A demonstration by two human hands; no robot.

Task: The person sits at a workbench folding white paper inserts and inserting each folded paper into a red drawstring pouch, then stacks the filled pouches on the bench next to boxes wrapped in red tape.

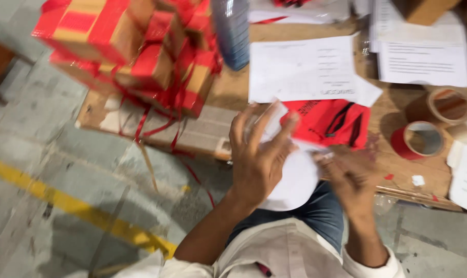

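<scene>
Hands are gripping a white sheet (295, 175) above my lap: left hand (256, 154) is spreading its fingers against it, right hand (349, 177) is pinching its edge, blurred, beside the red packet (331, 121) on the table (233, 87).

Red-taped cardboard boxes (125, 46) stacked left; printed sheets (305, 69) on worktable (233, 87); tape rolls (423, 139) right.
</scene>
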